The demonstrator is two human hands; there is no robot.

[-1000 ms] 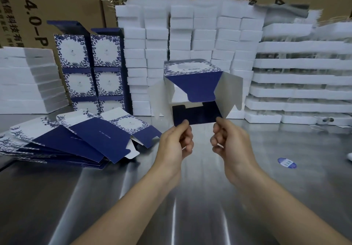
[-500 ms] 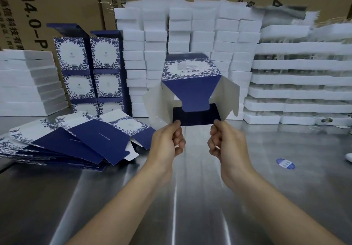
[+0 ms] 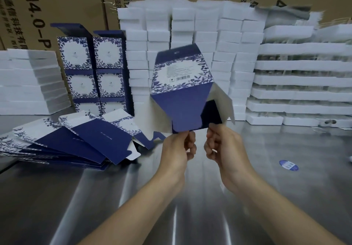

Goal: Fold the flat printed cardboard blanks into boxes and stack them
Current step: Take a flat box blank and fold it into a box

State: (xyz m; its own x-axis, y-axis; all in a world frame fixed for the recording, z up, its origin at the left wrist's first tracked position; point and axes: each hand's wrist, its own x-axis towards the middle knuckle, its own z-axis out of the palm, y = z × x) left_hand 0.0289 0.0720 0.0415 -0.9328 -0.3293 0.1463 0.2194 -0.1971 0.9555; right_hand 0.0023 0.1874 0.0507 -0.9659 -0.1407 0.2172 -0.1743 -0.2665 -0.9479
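A half-folded box [image 3: 182, 77] is held up in the air above the shiny counter [image 3: 114, 197], in the middle of the view. Its long side runs up and away from the hands, tilted a little to the right. The panel with the barcode and the blue leaf border is turned toward the camera. The open end points down at the hands, and its flaps are spread out. The dark blue flap [image 3: 182, 111] is pinched at its bottom edge by the left hand [image 3: 178, 147], with a narrow grip. The right hand [image 3: 222, 143] is curled at the lower right flap edge, and that edge seems to be pinched too.

A fanned pile of flat blanks [image 3: 76, 141] is laid on the counter to the left. Behind it, finished boxes [image 3: 91, 73] are stacked in two columns. White foam trays [image 3: 200, 35] are piled along the back.
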